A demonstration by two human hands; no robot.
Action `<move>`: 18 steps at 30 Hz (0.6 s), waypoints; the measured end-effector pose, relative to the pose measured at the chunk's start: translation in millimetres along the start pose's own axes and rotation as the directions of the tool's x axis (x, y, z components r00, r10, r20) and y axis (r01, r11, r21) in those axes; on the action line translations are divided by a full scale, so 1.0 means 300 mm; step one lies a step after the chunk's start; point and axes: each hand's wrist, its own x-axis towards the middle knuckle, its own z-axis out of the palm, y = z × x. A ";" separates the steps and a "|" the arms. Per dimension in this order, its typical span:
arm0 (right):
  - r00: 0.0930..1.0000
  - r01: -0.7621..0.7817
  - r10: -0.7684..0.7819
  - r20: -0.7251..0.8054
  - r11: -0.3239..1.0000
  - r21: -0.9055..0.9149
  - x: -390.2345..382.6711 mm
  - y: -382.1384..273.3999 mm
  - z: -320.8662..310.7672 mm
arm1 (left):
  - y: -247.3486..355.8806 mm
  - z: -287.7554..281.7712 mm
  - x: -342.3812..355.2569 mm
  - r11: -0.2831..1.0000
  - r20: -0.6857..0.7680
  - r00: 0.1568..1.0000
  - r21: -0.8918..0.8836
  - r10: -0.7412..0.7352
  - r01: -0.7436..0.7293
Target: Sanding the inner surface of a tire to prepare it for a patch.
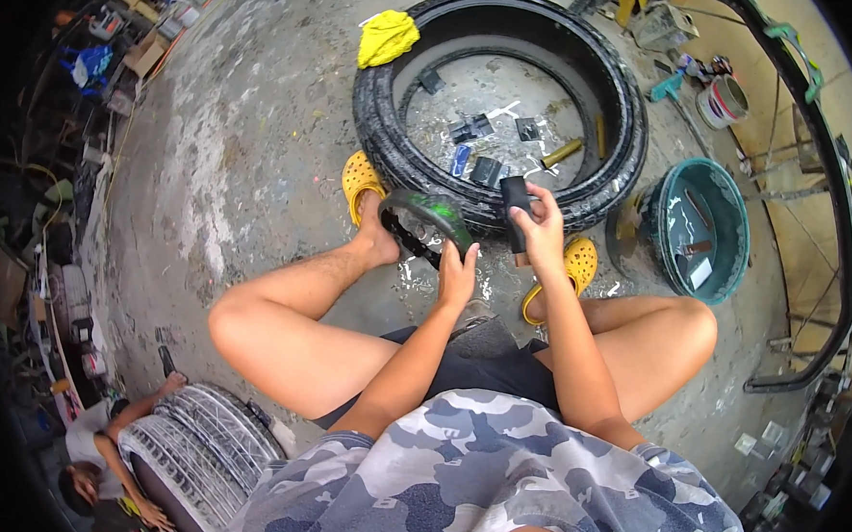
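Note:
My left hand (456, 279) is closed round a black curved band (423, 208) with green patches, held over the floor between my feet. My right hand (539, 221) grips a black, roughly rectangular piece (513, 194) upright, just right of the band. Beyond both hands lies a large black tire (611, 112) with a yellow cloth (385, 37) on its upper left edge. Inside its ring are dark square pieces (470, 127), a blue piece (460, 160) and a brass-coloured cylinder (560, 154). A grey pad (488, 340) rests near my lap, between my legs in yellow clogs.
A teal tub (738, 240) with items inside stands at the right, near a pale bucket (723, 101), a teal-handled tool (667, 88) and a black frame (830, 168). At lower left a person (98, 442) leans by marked tires (203, 432). Clutter (97, 62) lines the left wall.

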 end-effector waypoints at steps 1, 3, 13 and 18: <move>1.000 -0.025 0.025 0.003 1.000 0.007 -0.002 -0.017 -0.001 | 0.023 0.000 0.002 0.998 -0.041 0.997 0.027 0.064 -0.063; 1.000 -0.006 0.007 0.022 1.000 -0.010 0.008 0.003 -0.004 | -0.013 -0.008 0.013 0.989 0.008 0.993 0.089 0.121 -0.121; 0.996 -0.018 0.026 0.084 0.996 -0.087 -0.019 0.032 0.019 | -0.048 -0.059 0.012 0.897 0.079 0.944 0.296 0.320 -0.329; 0.997 -0.019 0.025 0.070 0.996 -0.091 -0.015 0.034 0.026 | -0.024 -0.060 0.025 0.939 0.064 0.973 0.253 0.223 -0.232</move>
